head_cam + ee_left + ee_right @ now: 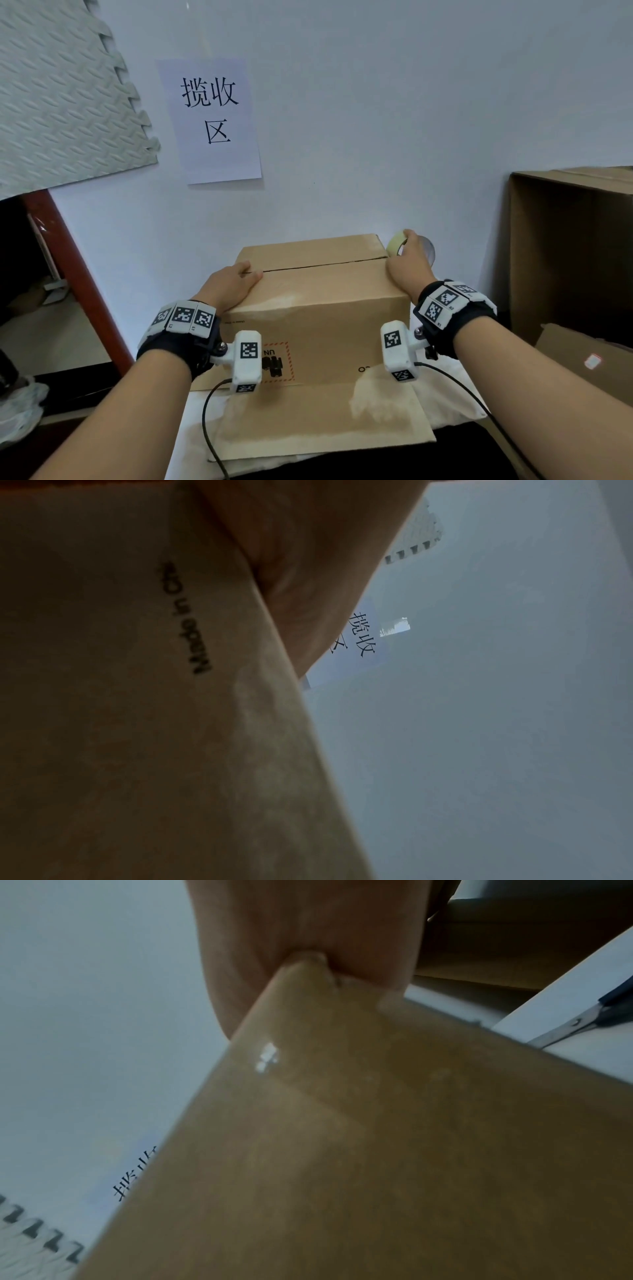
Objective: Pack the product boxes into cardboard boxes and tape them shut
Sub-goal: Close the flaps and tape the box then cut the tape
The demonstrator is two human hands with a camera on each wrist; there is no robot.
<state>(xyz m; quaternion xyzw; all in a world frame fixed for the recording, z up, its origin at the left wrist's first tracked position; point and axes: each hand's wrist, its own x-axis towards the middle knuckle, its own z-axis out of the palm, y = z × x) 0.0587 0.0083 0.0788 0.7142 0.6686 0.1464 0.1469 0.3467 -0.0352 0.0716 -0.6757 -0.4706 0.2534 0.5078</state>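
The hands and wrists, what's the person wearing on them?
Both forearms are bare. The left hand and right hand each have a black wrist band carrying white blocks printed with black square tags, plus a white boxy camera trailing a black cable.

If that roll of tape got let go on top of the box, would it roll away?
Possibly. The tape roll is round and held on edge at the closed cardboard box's far right corner by the right hand, so it could roll off. Laid flat, it would probably stay put. It looks light.
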